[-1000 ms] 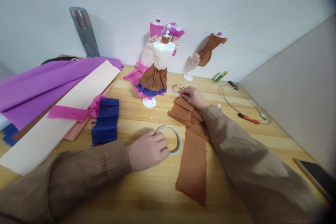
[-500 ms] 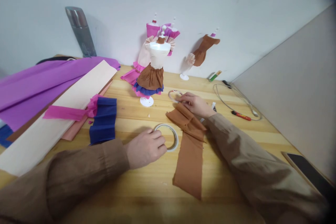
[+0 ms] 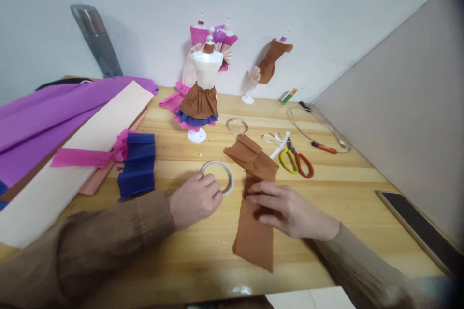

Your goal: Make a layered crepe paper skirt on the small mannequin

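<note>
My left hand (image 3: 197, 199) is closed, its fingertips pinching the near left side of a thin white and grey tape roll (image 3: 229, 177). Over a long brown crepe paper strip (image 3: 253, 246), my right hand (image 3: 286, 207) is open, fingers loosely bent and slightly apart; whether they touch the paper I cannot tell. A folded brown crepe piece (image 3: 250, 154) overlaps the strip's far end. Beyond it lies a second, thinner tape ring (image 3: 237, 126). Scissors (image 3: 295, 159) with one yellow and one red handle rest to the right, beside curled white strips (image 3: 279, 145).
A small dress form (image 3: 207, 67) in a layered brown, blue and pink skirt stands at the back, with other dressed forms behind. Crepe paper sheets (image 3: 108, 120) and a blue piece (image 3: 137, 164) lie left. A cable (image 3: 308, 130) and a phone (image 3: 413, 222) are right.
My right hand has come back from the far tape ring to above the brown strip, uncovering the scissors. My left hand stays on the near tape roll. The view has shifted slightly.
</note>
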Available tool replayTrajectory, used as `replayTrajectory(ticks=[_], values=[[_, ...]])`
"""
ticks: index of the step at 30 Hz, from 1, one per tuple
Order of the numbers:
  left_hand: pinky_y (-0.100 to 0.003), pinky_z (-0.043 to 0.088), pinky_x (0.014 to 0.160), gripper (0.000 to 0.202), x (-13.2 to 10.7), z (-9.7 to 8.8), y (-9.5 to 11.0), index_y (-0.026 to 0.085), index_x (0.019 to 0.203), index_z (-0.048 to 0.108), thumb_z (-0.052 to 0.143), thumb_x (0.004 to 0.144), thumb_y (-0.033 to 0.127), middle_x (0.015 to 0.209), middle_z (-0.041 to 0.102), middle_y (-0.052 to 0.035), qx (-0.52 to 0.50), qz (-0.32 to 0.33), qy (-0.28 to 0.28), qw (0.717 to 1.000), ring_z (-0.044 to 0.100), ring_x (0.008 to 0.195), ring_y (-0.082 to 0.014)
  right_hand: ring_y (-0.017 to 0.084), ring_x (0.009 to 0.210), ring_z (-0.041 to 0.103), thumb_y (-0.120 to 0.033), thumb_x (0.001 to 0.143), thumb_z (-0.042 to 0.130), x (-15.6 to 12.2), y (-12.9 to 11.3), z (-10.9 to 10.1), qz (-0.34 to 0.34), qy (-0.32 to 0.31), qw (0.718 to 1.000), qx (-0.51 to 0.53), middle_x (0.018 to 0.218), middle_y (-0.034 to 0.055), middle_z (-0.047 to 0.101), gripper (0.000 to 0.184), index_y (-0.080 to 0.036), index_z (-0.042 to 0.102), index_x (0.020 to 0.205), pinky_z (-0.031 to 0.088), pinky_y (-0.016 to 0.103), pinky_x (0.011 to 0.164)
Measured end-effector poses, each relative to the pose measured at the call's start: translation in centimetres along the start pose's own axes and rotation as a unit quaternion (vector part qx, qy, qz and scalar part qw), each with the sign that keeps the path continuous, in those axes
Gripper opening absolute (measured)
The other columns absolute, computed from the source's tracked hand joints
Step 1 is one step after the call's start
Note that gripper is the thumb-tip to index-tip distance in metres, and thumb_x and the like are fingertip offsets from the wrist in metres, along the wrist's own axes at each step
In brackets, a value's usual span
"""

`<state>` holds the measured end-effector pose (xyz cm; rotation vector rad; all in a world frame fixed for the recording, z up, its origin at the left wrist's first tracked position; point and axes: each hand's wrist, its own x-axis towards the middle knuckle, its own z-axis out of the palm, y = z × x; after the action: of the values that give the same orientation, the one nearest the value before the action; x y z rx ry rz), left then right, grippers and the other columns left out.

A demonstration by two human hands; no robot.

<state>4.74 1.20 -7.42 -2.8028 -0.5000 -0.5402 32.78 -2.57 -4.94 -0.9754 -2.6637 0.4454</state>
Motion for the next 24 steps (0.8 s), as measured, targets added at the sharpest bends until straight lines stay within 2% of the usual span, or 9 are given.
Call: replayTrajectory(ticks=[2,5,7,10,12,14,17,20,24], values=[[-0.035,0.038,0.066,0.017,-0.1,0.2,-0.4,0.014,0.080,0.059,0.053,0.095,0.016,0.077,0.057,-0.0066,0.005,-0.021,-0.013,1.000,0.048,0.077,-0.0211,0.019,0.084,0.066,-0.023,0.097,0.052,-0.2,-1.1,1.0,-0.010,0.016,0.999,-0.028,0.094,0.0104,0.068,0.019,-0.019,0.069,0.105,0.055,0.031,0.069],[-0.035,0.042,0.068,0.018,-0.4,0.4,-1.1,0.014,0.080,0.060,0.051,0.095,0.013,0.079,0.058,-0.0071,-0.007,-0.048,-0.024,0.999,0.049,0.077,-0.0212,0.016,0.066,0.058,-0.017,0.100,0.043,-0.1,-2.3,2.0,-0.025,0.022,0.998,-0.047,0.078,0.0061,0.063,0.026,-0.019,0.067,0.091,0.047,0.030,0.057],[-0.035,0.044,0.071,0.020,-0.3,0.1,-1.5,0.014,0.080,0.062,0.050,0.096,0.014,0.081,0.061,-0.0075,-0.040,-0.069,-0.026,0.996,0.051,0.079,-0.0211,0.016,0.066,0.058,-0.018,0.100,0.044,0.3,-3.1,2.1,-0.014,0.028,1.000,-0.001,0.078,0.0057,0.062,0.025,-0.020,0.066,0.089,0.045,0.029,0.056],[-0.035,0.045,0.079,0.025,0.3,-1.9,-1.7,0.014,0.079,0.064,0.047,0.097,0.018,0.086,0.067,-0.0077,-0.136,-0.142,-0.020,0.980,0.055,0.084,-0.0203,0.016,0.070,0.059,-0.021,0.098,0.051,1.3,-4.7,1.8,0.028,0.074,0.985,0.151,0.078,0.0048,0.061,0.017,-0.022,0.064,0.087,0.047,0.028,0.058],[-0.032,0.045,0.076,0.026,1.0,-3.7,-1.4,0.014,0.079,0.064,0.050,0.096,0.025,0.080,0.067,-0.0055,-0.247,-0.233,-0.028,0.940,0.057,0.079,-0.0177,0.015,0.066,0.057,-0.026,0.096,0.056,2.1,-5.8,1.5,0.058,0.114,0.962,0.242,0.075,0.0032,0.060,0.014,-0.024,0.063,0.083,0.046,0.029,0.056],[-0.026,0.042,0.063,0.024,1.6,-5.3,-0.9,0.014,0.089,0.067,0.052,0.093,0.032,0.074,0.066,-0.0013,-0.401,-0.309,-0.102,0.856,0.057,0.067,-0.0136,0.016,0.061,0.054,-0.031,0.094,0.060,3.1,-6.5,1.4,0.096,0.148,0.941,0.288,0.070,0.0019,0.059,0.017,-0.025,0.062,0.079,0.044,0.030,0.053],[-0.021,0.038,0.055,0.023,1.9,-6.0,-0.2,0.014,0.095,0.065,0.067,0.076,0.028,0.063,0.056,0.0056,-0.521,-0.329,-0.192,0.764,0.052,0.058,-0.0101,0.016,0.060,0.055,-0.037,0.092,0.062,4.2,-6.6,1.7,0.132,0.183,0.921,0.318,0.069,0.0020,0.059,0.019,-0.025,0.065,0.077,0.044,0.030,0.051],[-0.020,0.033,0.049,0.006,1.6,-5.1,-0.2,0.015,0.073,0.058,0.062,0.072,0.019,0.055,0.050,0.0065,-0.598,-0.330,-0.233,0.693,0.046,0.051,-0.0081,0.015,0.060,0.057,-0.037,0.091,0.063,4.8,-6.0,2.3,0.124,0.181,0.917,0.333,0.071,0.0024,0.061,0.017,-0.024,0.068,0.080,0.045,0.030,0.052],[-0.021,0.041,0.054,0.025,1.5,-4.5,-1.2,0.015,0.075,0.058,0.062,0.082,0.038,0.062,0.055,0.0023,-0.640,-0.368,-0.194,0.646,0.050,0.057,-0.0098,0.016,0.061,0.057,-0.031,0.090,0.062,5.7,-4.8,2.3,0.144,0.234,0.917,0.288,0.068,0.0027,0.060,0.016,-0.024,0.067,0.077,0.045,0.031,0.053]])
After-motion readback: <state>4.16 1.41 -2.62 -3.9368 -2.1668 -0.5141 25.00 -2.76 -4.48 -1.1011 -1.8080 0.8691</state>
